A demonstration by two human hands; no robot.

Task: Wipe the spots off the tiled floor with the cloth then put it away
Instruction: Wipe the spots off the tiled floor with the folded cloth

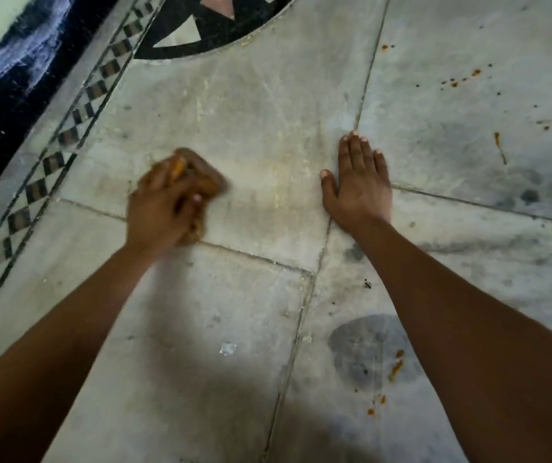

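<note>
My left hand [159, 210] is closed around a bunched brown, orange-stained cloth [206, 177] and presses it on the grey tiled floor [261, 135]; hand and cloth are blurred by motion. My right hand [358, 185] lies flat on the floor to the right of it, palm down, fingers stretched, holding nothing. Orange spots [461, 80] dot the tile at the far right, an orange streak [499, 149] lies below them, and more orange blobs [395, 367] sit near my right forearm.
A checkered border strip [67, 135] runs diagonally on the left beside a black skirting and wall [10, 71]. A black round inlay [214, 25] is at the top. A dark round damp patch [365, 349] and grey smudges mark the right tiles.
</note>
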